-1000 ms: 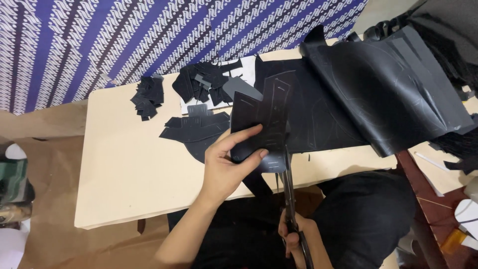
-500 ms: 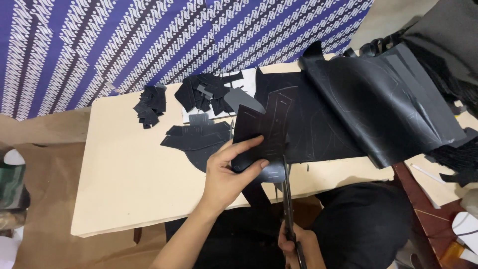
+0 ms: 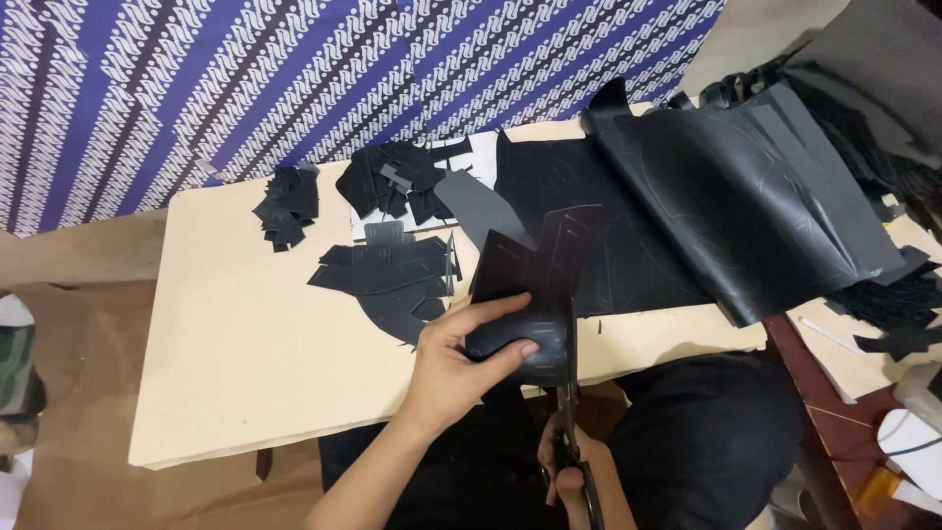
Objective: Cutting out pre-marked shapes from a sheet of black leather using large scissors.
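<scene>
Here, in the head view, my left hand (image 3: 469,355) pinches the near end of the black leather piece (image 3: 530,294) at the table's (image 3: 235,373) near edge, thumb on top. My right hand (image 3: 567,478), below it, is closed around the scissors (image 3: 569,412), blades up into the piece. I judge I'm mid-cut; next the blades must follow the marked line farther up.

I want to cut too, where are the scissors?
In the head view, the scissors are at the bottom middle, in the right hand, with the blades pointing up into the black sheet that the left hand grips at the table edge.
</scene>
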